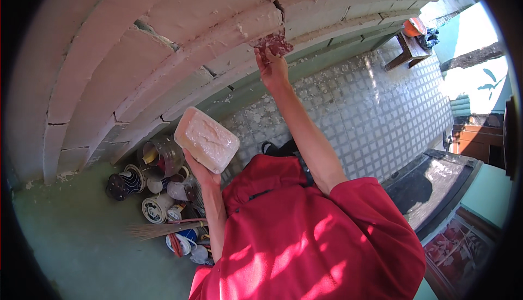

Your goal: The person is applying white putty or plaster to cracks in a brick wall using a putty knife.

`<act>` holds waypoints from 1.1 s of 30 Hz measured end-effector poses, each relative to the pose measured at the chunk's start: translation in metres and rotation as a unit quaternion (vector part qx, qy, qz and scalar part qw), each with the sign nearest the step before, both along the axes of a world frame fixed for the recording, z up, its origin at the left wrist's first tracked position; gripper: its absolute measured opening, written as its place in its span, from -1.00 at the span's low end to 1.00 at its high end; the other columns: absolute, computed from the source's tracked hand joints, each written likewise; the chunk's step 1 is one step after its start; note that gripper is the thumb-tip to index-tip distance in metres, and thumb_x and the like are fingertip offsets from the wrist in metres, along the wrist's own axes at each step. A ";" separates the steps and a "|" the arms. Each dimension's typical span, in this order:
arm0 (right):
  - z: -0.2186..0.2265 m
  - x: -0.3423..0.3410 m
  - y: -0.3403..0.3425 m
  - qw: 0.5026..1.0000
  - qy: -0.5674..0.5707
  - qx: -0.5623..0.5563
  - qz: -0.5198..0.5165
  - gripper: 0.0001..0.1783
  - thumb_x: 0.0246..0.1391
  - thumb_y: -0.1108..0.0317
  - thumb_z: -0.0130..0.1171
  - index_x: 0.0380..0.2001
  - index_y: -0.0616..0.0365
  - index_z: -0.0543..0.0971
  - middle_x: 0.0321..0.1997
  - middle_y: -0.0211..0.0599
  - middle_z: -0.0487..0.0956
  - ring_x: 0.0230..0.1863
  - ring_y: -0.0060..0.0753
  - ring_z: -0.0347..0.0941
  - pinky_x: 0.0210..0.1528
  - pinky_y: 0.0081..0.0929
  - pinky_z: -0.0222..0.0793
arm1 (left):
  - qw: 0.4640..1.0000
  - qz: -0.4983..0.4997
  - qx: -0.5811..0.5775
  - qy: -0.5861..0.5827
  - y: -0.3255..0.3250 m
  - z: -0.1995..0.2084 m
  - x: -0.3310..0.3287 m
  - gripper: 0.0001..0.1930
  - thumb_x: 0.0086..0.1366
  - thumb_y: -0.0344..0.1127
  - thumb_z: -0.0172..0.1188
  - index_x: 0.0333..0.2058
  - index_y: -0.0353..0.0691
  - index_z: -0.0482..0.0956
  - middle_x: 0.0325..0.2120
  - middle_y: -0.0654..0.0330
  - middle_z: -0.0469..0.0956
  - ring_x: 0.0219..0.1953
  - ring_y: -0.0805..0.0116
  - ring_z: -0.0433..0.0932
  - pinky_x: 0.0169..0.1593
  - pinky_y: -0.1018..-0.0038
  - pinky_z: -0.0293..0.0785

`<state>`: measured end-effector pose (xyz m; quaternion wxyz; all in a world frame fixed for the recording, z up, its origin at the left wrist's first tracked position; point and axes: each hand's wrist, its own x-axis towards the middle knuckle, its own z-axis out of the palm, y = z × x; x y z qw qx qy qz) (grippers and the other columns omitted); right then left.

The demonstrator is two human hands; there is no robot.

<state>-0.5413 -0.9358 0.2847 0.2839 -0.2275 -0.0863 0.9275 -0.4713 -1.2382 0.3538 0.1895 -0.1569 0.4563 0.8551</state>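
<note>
Left grip [204,172], 9 o'clock: clamped around the pale tub [223,162]; ideally, hold it level. Right grip [274,70], 12 o'clock: fingers together on the red spreader [278,44] at the block wall [321,5]; even strokes likely require a flat edge and steady pressure.

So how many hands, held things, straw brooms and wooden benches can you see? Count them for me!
Hands: 2, the left hand and the right hand
Held things: 2, a pale tub and a red flat tool
Straw broom: 1
Wooden bench: 1
Total: 6
</note>
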 end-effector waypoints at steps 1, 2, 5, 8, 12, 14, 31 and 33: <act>-0.003 -0.001 -0.002 1.000 0.001 0.001 0.003 -0.87 0.19 0.58 0.01 -0.20 0.21 0.45 -0.23 -0.27 0.56 -0.18 -0.24 0.59 -0.24 -0.52 0.64 | 1.000 0.000 0.016 -0.001 -0.001 0.001 0.000 -0.33 0.39 0.22 -0.28 0.32 -0.06 0.08 0.28 0.17 0.20 0.28 0.08 0.24 0.28 0.10 0.24; -0.006 0.001 -0.005 1.000 0.002 -0.006 0.007 -0.87 0.19 0.58 0.01 -0.20 0.20 0.45 -0.22 -0.29 0.55 -0.16 -0.25 0.58 -0.23 -0.54 0.63 | 1.000 0.003 0.017 0.000 -0.002 0.001 0.000 -0.33 0.39 0.22 -0.28 0.32 -0.06 0.08 0.28 0.17 0.20 0.28 0.08 0.24 0.28 0.10 0.24; -0.015 0.007 -0.007 1.000 0.006 -0.009 0.015 -0.87 0.19 0.57 0.01 -0.19 0.17 0.46 -0.21 -0.31 0.54 -0.13 -0.27 0.57 -0.23 -0.56 0.63 | 1.000 0.020 0.013 0.001 -0.007 0.002 0.000 -0.33 0.39 0.22 -0.27 0.31 -0.06 0.09 0.27 0.18 0.21 0.27 0.09 0.25 0.27 0.10 0.25; -0.019 0.019 -0.008 1.000 0.000 0.007 0.018 -0.87 0.20 0.56 0.02 -0.20 0.16 0.47 -0.20 -0.30 0.55 -0.14 -0.27 0.57 -0.24 -0.55 0.63 | 1.000 0.022 0.017 0.008 -0.012 0.001 0.000 -0.33 0.39 0.19 -0.24 0.33 -0.06 0.05 0.30 0.17 0.16 0.29 0.07 0.21 0.30 0.11 0.21; 0.002 0.034 -0.017 0.993 -0.078 0.093 -0.005 -0.90 0.21 0.53 0.04 -0.22 0.18 0.51 -0.16 -0.27 0.56 -0.16 -0.28 0.59 -0.24 -0.53 0.62 | 0.999 0.026 0.022 0.009 -0.015 0.000 -0.005 -0.34 0.39 0.20 -0.25 0.32 -0.06 0.07 0.28 0.17 0.19 0.28 0.09 0.23 0.29 0.11 0.23; 0.017 0.026 -0.019 0.978 -0.115 0.154 -0.075 -0.86 0.21 0.55 0.02 -0.18 0.22 0.52 -0.16 -0.23 0.57 -0.20 -0.28 0.60 -0.28 -0.48 0.63 | 0.999 0.023 0.031 0.011 -0.018 0.000 -0.009 -0.33 0.39 0.19 -0.24 0.33 -0.05 0.05 0.30 0.16 0.15 0.30 0.07 0.20 0.30 0.10 0.20; 0.018 0.018 -0.058 0.766 -0.276 0.574 -0.089 -0.40 0.03 0.74 -0.09 0.18 0.16 0.41 0.01 -0.09 0.58 -0.24 -0.31 0.62 -0.36 -0.39 0.55 | 1.000 0.008 0.015 0.008 -0.024 0.012 -0.013 -0.35 0.41 0.18 -0.29 0.33 -0.06 0.04 0.29 0.15 0.17 0.28 0.06 0.22 0.29 0.10 0.23; 0.032 0.021 -0.043 0.767 -0.317 0.524 -0.194 -0.43 0.11 0.72 -0.15 0.19 0.11 0.41 -0.04 -0.14 0.61 -0.30 -0.39 0.61 -0.41 -0.47 0.58 | 1.000 0.009 0.024 0.008 -0.028 0.007 -0.013 -0.35 0.41 0.18 -0.29 0.33 -0.06 0.04 0.29 0.15 0.16 0.28 0.07 0.22 0.29 0.10 0.23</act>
